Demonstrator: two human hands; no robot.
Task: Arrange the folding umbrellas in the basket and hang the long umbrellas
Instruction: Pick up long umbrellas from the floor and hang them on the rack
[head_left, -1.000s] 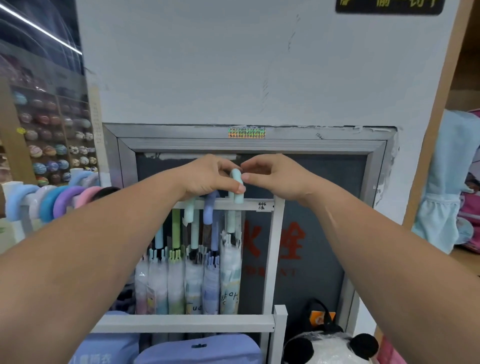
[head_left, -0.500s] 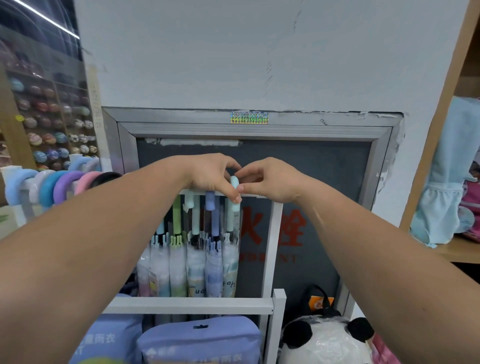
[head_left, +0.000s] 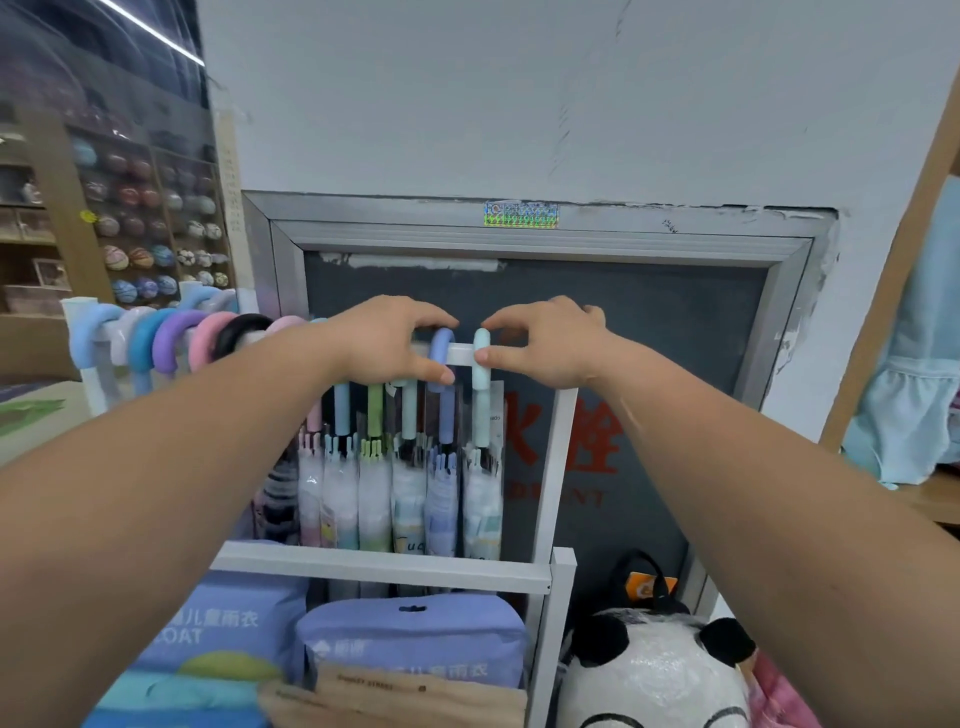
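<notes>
The right hand (head_left: 545, 343) pinched the mint handle (head_left: 481, 371) between thumb and forefinger; that handle was hooked over the rail (head_left: 464, 356). Just left of it, the left hand (head_left: 389, 340) pinched the purple handle (head_left: 441, 364). Below both hands the umbrellas (head_left: 408, 499) hung side by side, with raincoat packs (head_left: 415, 644) lower down.

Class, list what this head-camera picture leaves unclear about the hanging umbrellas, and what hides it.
Head view: the left hand covers the hooks left of the purple handle.
Head view: umbrella tips hidden behind the purple raincoat pack.
Head view: tag beside the mint handle too small to read.
</notes>
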